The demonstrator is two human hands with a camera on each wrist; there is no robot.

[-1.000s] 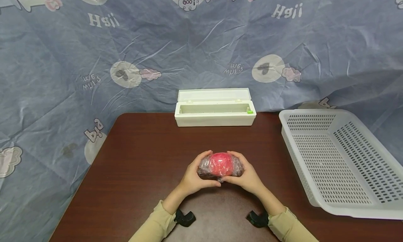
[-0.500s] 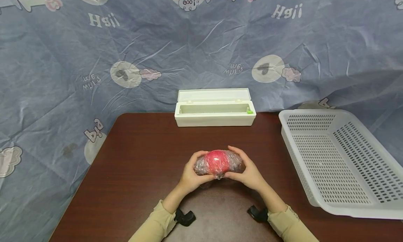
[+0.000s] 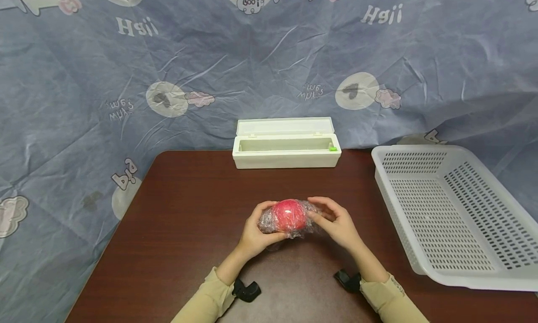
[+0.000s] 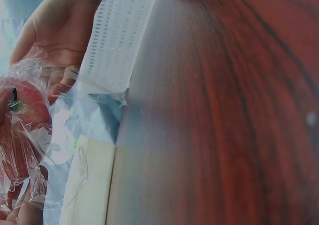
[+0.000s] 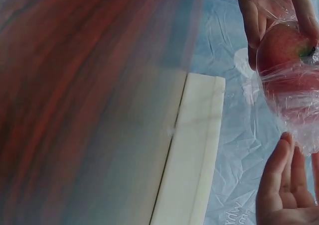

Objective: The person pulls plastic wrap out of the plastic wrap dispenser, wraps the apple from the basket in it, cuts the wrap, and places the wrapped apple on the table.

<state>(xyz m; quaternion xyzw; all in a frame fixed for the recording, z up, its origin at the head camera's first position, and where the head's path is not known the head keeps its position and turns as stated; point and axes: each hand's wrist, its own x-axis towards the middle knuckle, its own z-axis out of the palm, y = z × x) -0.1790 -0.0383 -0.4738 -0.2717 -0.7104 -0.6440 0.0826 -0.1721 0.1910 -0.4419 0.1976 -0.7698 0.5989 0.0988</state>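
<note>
A red apple (image 3: 289,215) is wrapped in clear cling film (image 3: 310,227) and held above the table. My left hand (image 3: 255,232) grips its left side, thumb in front and fingers behind. In the right wrist view the left thumb lies near the stem of the apple (image 5: 286,60). My right hand (image 3: 341,224) is at the loose right end of the film, its thumb touching the film and its fingers reaching behind, spread apart. In the right wrist view, the right hand (image 5: 284,190) has its fingertips against the film's bunched end. Film partly covers the fingers in the left wrist view.
A long white film dispenser box (image 3: 287,160) with its lid up stands at the table's back edge. On the right lies a white perforated basket (image 3: 403,243). The brown table (image 3: 189,229) runs up to a hanging blue printed cloth (image 3: 252,71).
Both hands first shifted the wrapped apple slightly left. The right hand has since loosened its hold and drawn a little right, its thumb now on the film end. The left hand keeps its grip.
</note>
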